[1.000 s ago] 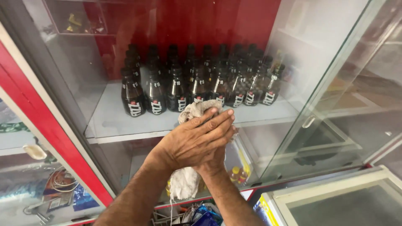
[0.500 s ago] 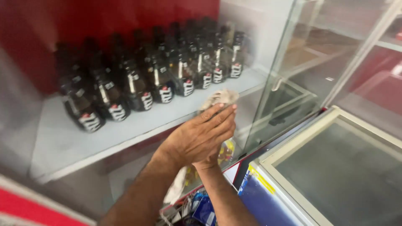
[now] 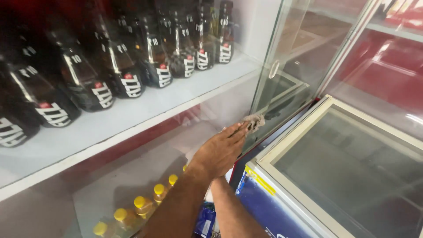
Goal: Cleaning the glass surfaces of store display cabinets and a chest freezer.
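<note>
**Display cooler, glass front: contents and hands**

Upper left to upper centre: dark bottles (image 3: 128,66) are standing in rows on a white shelf (image 3: 132,117), each wearing a white label with a small red patch above it, and white marks higher on the neck. The glass door (image 3: 88,194) is lying between the camera and all of them.

Lower left: yellow-capped bottles (image 3: 141,207) are sitting in a slanting row on the level below, seen hazily through the same glass.

Centre: the left hand (image 3: 220,150) is lying flat, fingers together and stretched out, over the right hand, which is almost wholly hidden beneath it; whether the right hand's fingers are closed cannot be told. A pale grey cloth (image 3: 254,121) is poking out past the fingertips, pressed against the glass near the door's lower right edge, just beside the metal frame (image 3: 277,57).

Lower centre: a blue packet (image 3: 205,222) is showing between the forearms.

Right: a chest freezer (image 3: 273,211) with a blue front, a yellow strip at its corner and a cream-rimmed glass lid is standing close against the cooler.
</note>
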